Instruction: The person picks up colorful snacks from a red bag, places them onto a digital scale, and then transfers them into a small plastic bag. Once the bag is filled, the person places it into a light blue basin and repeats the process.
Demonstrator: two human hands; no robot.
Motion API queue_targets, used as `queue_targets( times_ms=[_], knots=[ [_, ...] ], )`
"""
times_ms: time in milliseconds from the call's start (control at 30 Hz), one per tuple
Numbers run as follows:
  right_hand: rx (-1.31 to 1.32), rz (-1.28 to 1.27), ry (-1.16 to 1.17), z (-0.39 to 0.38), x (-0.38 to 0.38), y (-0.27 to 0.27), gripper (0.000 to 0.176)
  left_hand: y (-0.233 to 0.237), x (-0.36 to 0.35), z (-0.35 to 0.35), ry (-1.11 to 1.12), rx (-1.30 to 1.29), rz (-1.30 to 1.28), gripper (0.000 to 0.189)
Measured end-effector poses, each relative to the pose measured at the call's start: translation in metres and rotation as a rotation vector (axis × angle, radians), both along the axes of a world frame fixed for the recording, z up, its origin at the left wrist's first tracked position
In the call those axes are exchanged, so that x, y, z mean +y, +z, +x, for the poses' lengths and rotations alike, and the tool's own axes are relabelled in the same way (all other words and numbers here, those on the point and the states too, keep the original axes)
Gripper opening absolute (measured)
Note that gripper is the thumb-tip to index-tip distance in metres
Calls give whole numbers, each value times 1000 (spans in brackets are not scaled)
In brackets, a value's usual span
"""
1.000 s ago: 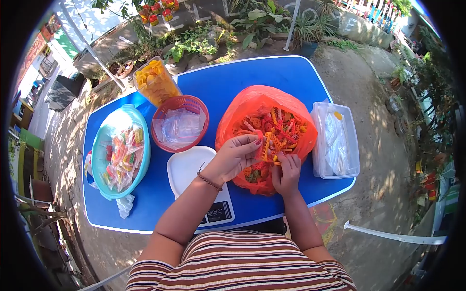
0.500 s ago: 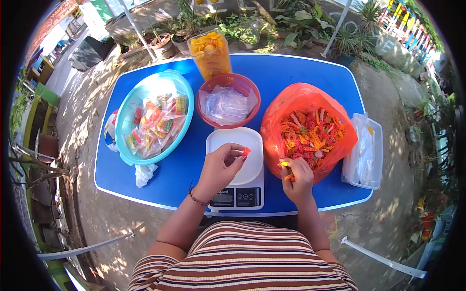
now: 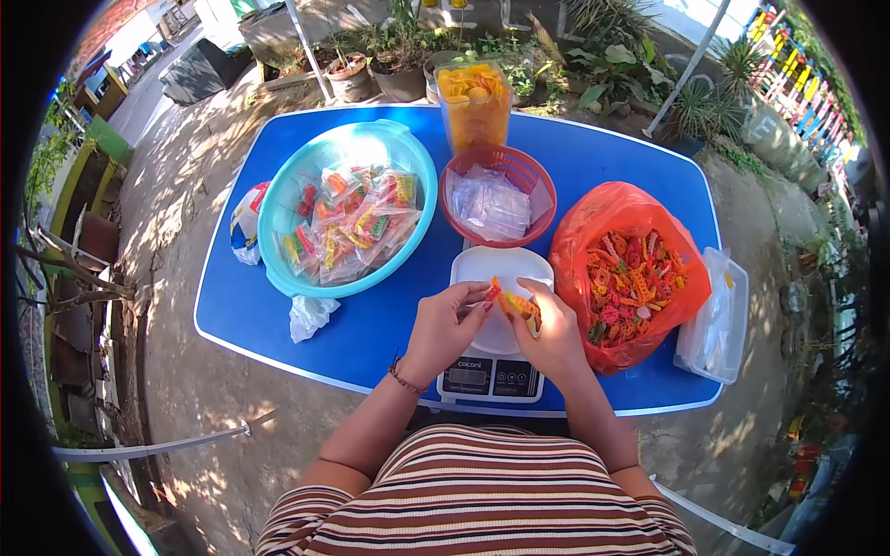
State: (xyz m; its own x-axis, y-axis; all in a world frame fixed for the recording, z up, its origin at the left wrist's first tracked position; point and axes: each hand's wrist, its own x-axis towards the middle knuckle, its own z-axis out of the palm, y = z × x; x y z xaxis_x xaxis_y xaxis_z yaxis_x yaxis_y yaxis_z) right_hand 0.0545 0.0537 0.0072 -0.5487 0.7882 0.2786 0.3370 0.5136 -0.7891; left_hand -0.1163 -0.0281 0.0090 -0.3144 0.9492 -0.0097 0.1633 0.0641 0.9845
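My left hand pinches a small red-orange snack piece over the white plate of the kitchen scale. Close beside it, my right hand holds several yellow and orange snack pieces, also above the plate. To the right, an open red plastic bag is filled with red, orange and yellow snack pieces. Behind the scale stands a red basket with clear plastic bags in it.
A turquoise basin at the left holds packed snack bags. A tall container of yellow chips stands at the back. A clear box sits at the right edge of the blue table, and a crumpled bag near the basin.
My right hand has moved left from the edge of the red bag to the scale, close to my left hand. The whole view has shifted, so the table stands further right.
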Motion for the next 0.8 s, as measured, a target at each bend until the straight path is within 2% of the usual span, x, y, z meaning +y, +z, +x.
queue_targets(
  times_ms=[67,167,267,367,467,667,800],
  knots=[
    [10,-8,24,2,1,0,45,4,0,-1,-11,2,-47,30],
    [-29,-133,-5,3,0,9,43,0,1,-3,-10,36,13,32],
    [-4,-87,23,3,1,5,43,1,1,-1,-15,-87,-21,35],
    [52,118,2,-1,-2,4,39,4,0,2,-38,-74,27,37],
    [-116,392,33,2,0,14,33,6,-3,0,-57,-98,-27,37],
    [55,202,9,14,0,6,28,6,-9,-7,-26,-171,56,33],
    [101,232,-26,23,2,3,26,9,-14,-13,-12,-138,75,30]
  ],
)
